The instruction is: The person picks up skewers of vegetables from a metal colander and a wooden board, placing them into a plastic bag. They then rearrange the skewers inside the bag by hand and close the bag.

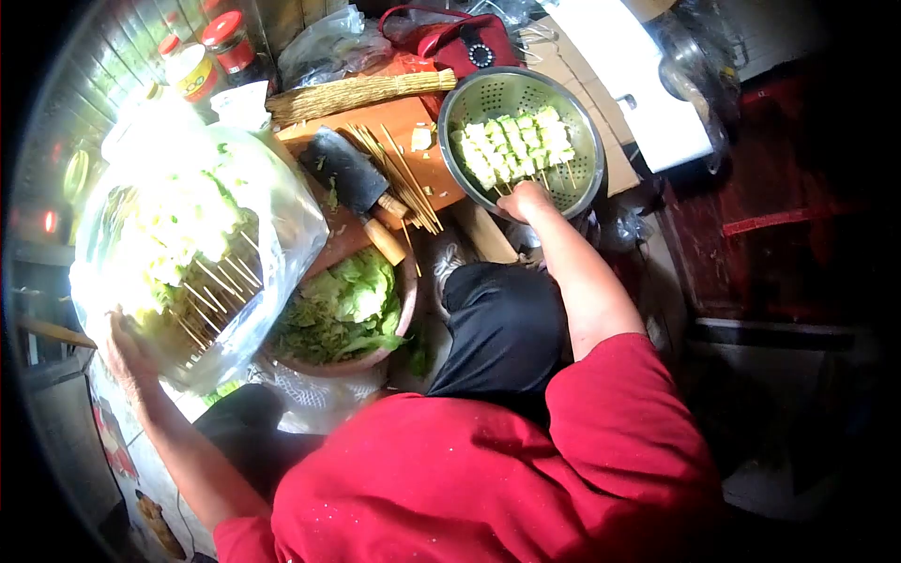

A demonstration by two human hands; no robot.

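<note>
My right hand [524,199] is closed round the stick ends of several leafy green vegetable skewers [511,148], which lie side by side in a perforated metal colander [587,122]. On the left, my left hand [120,349] grips the lower edge of a clear plastic bag [302,223]. Inside that bag sits a big pile of similar vegetable skewers [183,220], their bare sticks pointing toward me. Glare washes out part of the pile.
Between the hands, a cleaver [345,171] and loose bamboo sticks [405,174] rest on an orange board [380,120]. Below it stands a basin of lettuce leaves [352,300]. Behind are a straw bundle [361,94], a red bag [455,42] and red-lidded jars [225,42].
</note>
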